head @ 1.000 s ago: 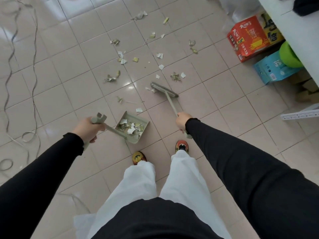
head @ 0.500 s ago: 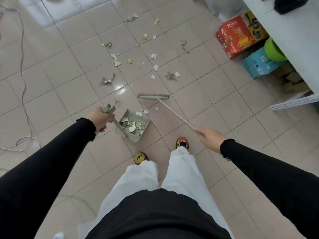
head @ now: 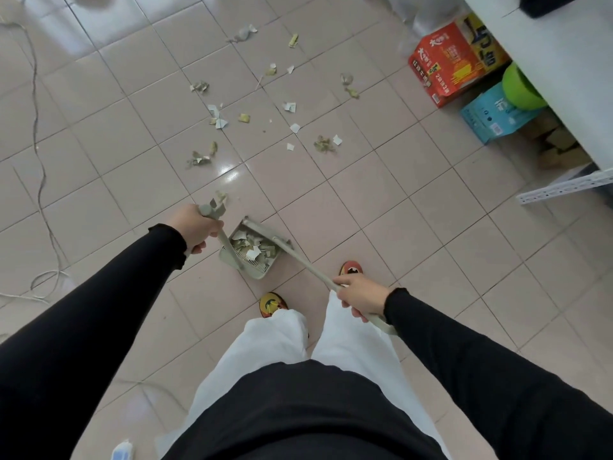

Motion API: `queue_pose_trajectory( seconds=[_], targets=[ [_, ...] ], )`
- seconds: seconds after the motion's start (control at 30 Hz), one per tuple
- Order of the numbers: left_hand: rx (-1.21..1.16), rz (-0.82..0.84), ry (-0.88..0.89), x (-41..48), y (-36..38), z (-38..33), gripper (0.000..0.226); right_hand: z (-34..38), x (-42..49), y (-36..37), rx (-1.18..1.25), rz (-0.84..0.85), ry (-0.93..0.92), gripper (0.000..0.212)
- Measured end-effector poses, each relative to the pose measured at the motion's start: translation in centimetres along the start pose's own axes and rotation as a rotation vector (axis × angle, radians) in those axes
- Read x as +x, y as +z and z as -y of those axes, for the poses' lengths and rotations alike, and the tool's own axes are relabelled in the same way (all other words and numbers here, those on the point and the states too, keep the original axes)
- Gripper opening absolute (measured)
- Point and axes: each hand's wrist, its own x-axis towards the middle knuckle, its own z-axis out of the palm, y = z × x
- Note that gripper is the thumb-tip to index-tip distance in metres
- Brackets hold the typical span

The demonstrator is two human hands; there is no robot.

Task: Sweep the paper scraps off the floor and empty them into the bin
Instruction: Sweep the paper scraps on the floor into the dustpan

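A pale green dustpan (head: 259, 273) sits on the tiled floor just ahead of my feet, holding several paper scraps (head: 252, 248). My left hand (head: 195, 227) grips the top of its upright handle. My right hand (head: 360, 295) grips the broom's handle (head: 305, 262), and the broom head lies along the dustpan's open mouth. More paper scraps (head: 325, 144) are scattered over the tiles farther ahead, white and yellow-green. No bin is in view.
A red carton (head: 447, 64) and a blue box (head: 491, 117) stand at the right under a white table (head: 547, 78), beside a green ball (head: 520, 89). A white perforated rail (head: 564, 187) juts out at floor level. Loose cables (head: 39, 180) trail along the left.
The broom swung from out in front back to the dustpan's mouth, carrying scraps in. My right hand pulled back and to the right. The dustpan and left hand stayed almost still.
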Motion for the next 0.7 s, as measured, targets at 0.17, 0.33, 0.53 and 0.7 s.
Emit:
queue_pose_trajectory(
  seconds=[0.17,0.33,0.53,0.7],
  targets=[
    [-0.014,-0.004,0.002,-0.2,-0.3,0.8,0.025,-1.8,-3.6,-1.0,0.067,-0.053,-0.044,0.050],
    [-0.037,-0.015,-0.006,-0.7,-0.3,1.2,0.024,1.2,0.0,0.4,-0.165,-0.127,-0.022,0.050],
    [-0.014,-0.032,-0.009,-0.8,-0.4,2.6,0.018,0.0,-1.6,0.0,-0.028,0.008,-0.010,0.046],
    [-0.073,-0.074,-0.016,-1.0,-1.5,4.8,0.016,-0.8,-3.7,-1.5,0.088,-0.008,-0.035,0.053]
  ],
)
